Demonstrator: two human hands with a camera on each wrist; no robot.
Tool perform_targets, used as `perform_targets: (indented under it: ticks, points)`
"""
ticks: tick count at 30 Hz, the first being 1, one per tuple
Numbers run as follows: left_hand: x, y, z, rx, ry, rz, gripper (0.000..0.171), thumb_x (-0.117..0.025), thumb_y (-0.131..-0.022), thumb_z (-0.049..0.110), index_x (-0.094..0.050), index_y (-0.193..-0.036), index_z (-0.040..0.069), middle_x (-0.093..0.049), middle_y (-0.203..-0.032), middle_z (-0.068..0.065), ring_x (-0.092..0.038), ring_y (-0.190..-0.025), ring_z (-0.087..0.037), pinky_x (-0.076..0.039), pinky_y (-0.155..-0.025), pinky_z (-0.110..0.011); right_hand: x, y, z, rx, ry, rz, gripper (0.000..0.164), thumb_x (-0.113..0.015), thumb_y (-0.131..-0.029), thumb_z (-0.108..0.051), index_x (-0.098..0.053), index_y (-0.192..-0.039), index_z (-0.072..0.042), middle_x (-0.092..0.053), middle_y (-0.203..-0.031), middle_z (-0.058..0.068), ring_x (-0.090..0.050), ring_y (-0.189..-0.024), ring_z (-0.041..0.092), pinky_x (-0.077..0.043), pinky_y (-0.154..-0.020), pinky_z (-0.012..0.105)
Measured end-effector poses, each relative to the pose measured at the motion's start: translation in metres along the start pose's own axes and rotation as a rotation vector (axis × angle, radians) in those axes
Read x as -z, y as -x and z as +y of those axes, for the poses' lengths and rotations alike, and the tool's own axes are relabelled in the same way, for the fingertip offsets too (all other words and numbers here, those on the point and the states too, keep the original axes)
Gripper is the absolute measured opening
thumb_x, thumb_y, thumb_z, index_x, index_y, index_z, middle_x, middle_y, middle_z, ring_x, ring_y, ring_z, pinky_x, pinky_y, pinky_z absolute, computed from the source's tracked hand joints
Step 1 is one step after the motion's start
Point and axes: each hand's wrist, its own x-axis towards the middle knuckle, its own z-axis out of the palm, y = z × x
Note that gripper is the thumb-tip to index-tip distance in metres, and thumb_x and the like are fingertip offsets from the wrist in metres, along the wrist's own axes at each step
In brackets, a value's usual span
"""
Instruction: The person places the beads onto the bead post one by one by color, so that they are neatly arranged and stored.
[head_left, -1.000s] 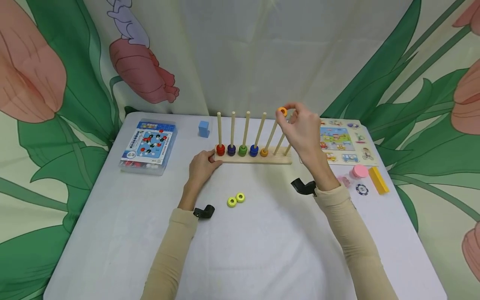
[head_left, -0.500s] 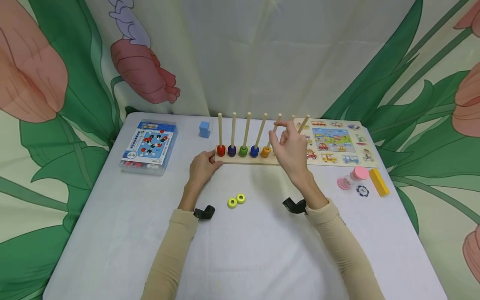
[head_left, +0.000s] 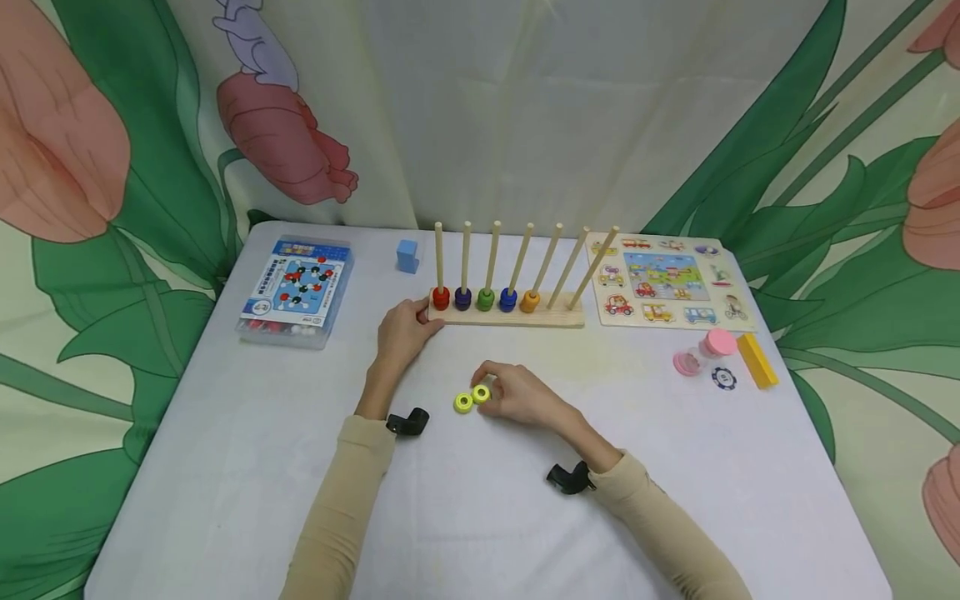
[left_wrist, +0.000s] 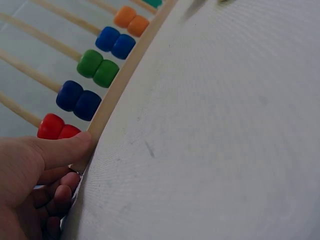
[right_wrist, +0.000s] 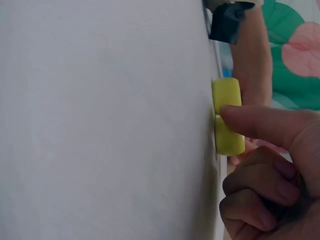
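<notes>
A wooden peg stand [head_left: 510, 317] carries several upright rods, with red [head_left: 441, 299], dark blue, green, blue and orange [head_left: 530, 302] beads at the feet of most of them. The two rightmost rods bear none. My left hand [head_left: 403, 335] grips the stand's left end, thumb on top near the red beads [left_wrist: 52, 126]. Two yellow-green beads lie touching on the cloth in front of the stand. My right hand [head_left: 525, 396] has thumb and index finger around the right yellow-green bead [head_left: 481, 394]; the other bead [head_left: 463, 403] is beside it. In the right wrist view a fingertip touches the bead [right_wrist: 230, 139].
Behind the stand sits a blue block [head_left: 407, 257]. A plastic box with a molecule picture [head_left: 296, 292] lies at left. On the right are a picture puzzle board [head_left: 667, 283], a pink-lidded item [head_left: 718, 342], a patterned chip [head_left: 723, 378] and a yellow bar [head_left: 757, 361].
The orange bead my right hand held has gone onto the fifth rod, now down at its foot. That hand has come forward and left to the yellow-green beads. My left hand stays put.
</notes>
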Motion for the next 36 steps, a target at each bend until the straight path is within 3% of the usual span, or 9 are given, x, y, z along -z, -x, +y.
perform_targets:
  ticks: [5, 9, 15, 17, 19, 23, 29, 33, 36]
  points:
    - [0.001, -0.001, -0.001, 0.0, -0.006, -0.013, 0.056, -0.075, -0.082, 0.031, -0.059, -0.129, 0.003, -0.053, -0.075, -0.005, -0.045, -0.064, -0.02, -0.033, -0.055, -0.031, 0.012, 0.001, -0.004, -0.038, -0.004, 0.102, 0.032, -0.076, -0.08, -0.023, -0.061, -0.106, -0.018, -0.043, -0.052, -0.007, -0.036, -0.045, 0.006, -0.029, -0.044, 0.024]
    - [0.0, -0.001, -0.002, 0.016, -0.002, -0.01, 0.057, -0.075, -0.082, 0.031, -0.059, -0.129, 0.004, -0.053, -0.076, -0.005, -0.045, -0.064, -0.02, -0.032, -0.056, -0.031, 0.053, 0.008, -0.019, -0.044, -0.038, 0.273, 0.035, -0.076, -0.08, -0.021, -0.061, -0.111, -0.013, -0.044, -0.054, -0.002, -0.037, -0.046, 0.011, -0.029, -0.043, 0.025]
    - [0.0, -0.001, 0.0, 0.011, 0.001, -0.011, 0.057, -0.076, -0.082, 0.031, -0.059, -0.129, 0.003, -0.053, -0.075, -0.005, -0.045, -0.064, -0.02, -0.032, -0.055, -0.031, 0.133, 0.02, -0.036, -0.008, -0.102, 0.691, 0.038, -0.072, -0.085, -0.026, -0.06, -0.117, -0.009, -0.042, -0.053, 0.005, -0.035, -0.043, 0.014, -0.026, -0.039, 0.026]
    - [0.001, -0.001, 0.0, 0.005, -0.002, -0.01, 0.057, -0.076, -0.082, 0.03, -0.059, -0.128, 0.003, -0.053, -0.075, -0.005, -0.045, -0.064, -0.02, -0.033, -0.055, -0.031, 0.153, 0.02, -0.039, -0.003, -0.091, 0.842, 0.039, -0.07, -0.086, -0.028, -0.06, -0.118, -0.01, -0.039, -0.052, 0.007, -0.033, -0.041, 0.016, -0.024, -0.038, 0.026]
    - [0.001, -0.001, 0.001, 0.005, 0.001, -0.006, 0.056, -0.076, -0.082, 0.029, -0.059, -0.128, 0.002, -0.054, -0.075, -0.005, -0.045, -0.064, -0.02, -0.033, -0.056, -0.032, 0.168, 0.018, -0.039, -0.022, -0.06, 0.934, 0.04, -0.068, -0.087, -0.033, -0.059, -0.119, -0.01, -0.039, -0.053, 0.009, -0.034, -0.041, 0.018, -0.023, -0.038, 0.026]
    - [0.001, 0.0, 0.003, 0.005, 0.009, -0.016, 0.056, -0.076, -0.082, 0.029, -0.059, -0.128, 0.002, -0.053, -0.075, -0.005, -0.045, -0.064, -0.02, -0.033, -0.056, -0.031, 0.182, 0.011, -0.038, -0.11, 0.002, 0.945, 0.044, -0.064, -0.088, -0.038, -0.058, -0.12, -0.009, -0.042, -0.055, 0.011, -0.037, -0.042, 0.02, -0.024, -0.038, 0.026]
    - [0.001, 0.0, 0.004, -0.001, 0.009, -0.01, 0.056, -0.076, -0.082, 0.028, -0.059, -0.128, 0.002, -0.052, -0.075, -0.005, -0.044, -0.064, -0.02, -0.032, -0.056, -0.031, 0.175, 0.006, -0.034, -0.176, -0.005, 0.895, 0.043, -0.065, -0.087, -0.036, -0.057, -0.12, -0.01, -0.047, -0.061, 0.01, -0.041, -0.046, 0.021, -0.027, -0.039, 0.026]
    - [0.003, 0.001, 0.003, 0.001, -0.001, -0.005, 0.056, -0.076, -0.082, 0.028, -0.059, -0.128, 0.002, -0.052, -0.075, -0.005, -0.044, -0.063, -0.02, -0.031, -0.055, -0.031, 0.165, 0.003, -0.03, -0.117, -0.009, 0.943, 0.047, -0.068, -0.087, -0.033, -0.055, -0.126, -0.01, -0.045, -0.057, 0.007, -0.038, -0.043, 0.017, -0.025, -0.039, 0.026]
    - [0.005, 0.001, 0.003, 0.009, -0.006, -0.006, 0.056, -0.076, -0.082, 0.028, -0.059, -0.128, 0.003, -0.053, -0.075, -0.006, -0.044, -0.063, -0.02, -0.032, -0.055, -0.031, 0.149, 0.001, -0.029, -0.001, -0.093, 1.035, 0.047, -0.07, -0.086, -0.028, -0.054, -0.127, -0.011, -0.04, -0.053, 0.009, -0.035, -0.042, 0.016, -0.025, -0.041, 0.027]
